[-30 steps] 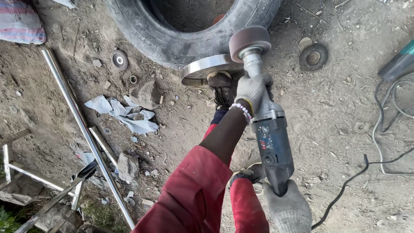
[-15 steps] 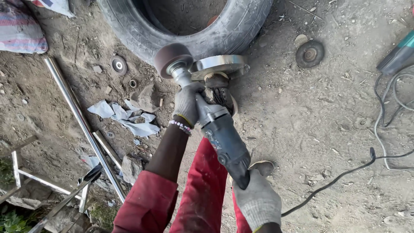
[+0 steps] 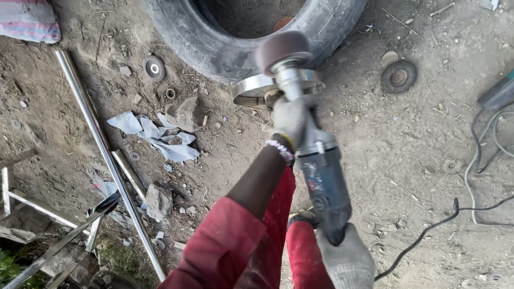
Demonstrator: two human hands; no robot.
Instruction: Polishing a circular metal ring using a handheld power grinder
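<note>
Both gloved hands hold a blue-grey power polisher (image 3: pixel 323 182) over dirt ground. My left hand (image 3: pixel 290 119) grips the neck of the tool just behind its head. My right hand (image 3: pixel 347 261) grips the rear handle near the bottom edge. A maroon cylindrical buffing wheel (image 3: pixel 282 51) sits at the tool's tip. Right under the wheel lies a shiny metal ring (image 3: pixel 250 88), leaning against a black tyre (image 3: pixel 225 43). Whether the wheel touches the ring is unclear. Both sleeves are red.
A long shiny metal pipe (image 3: pixel 107 155) runs diagonally at left, with crumpled paper (image 3: pixel 160 136) and stones beside it. Worn grinding discs (image 3: pixel 398 76) lie on the dirt. Black cables (image 3: pixel 460 208) trail at right, near another tool's handle (image 3: pixel 498 93). Metal frame pieces (image 3: pixel 43 214) lie lower left.
The polisher swung from right to left and now back toward the middle. The buffing wheel now stands above the ring's right part, and both hands kept their grip.
</note>
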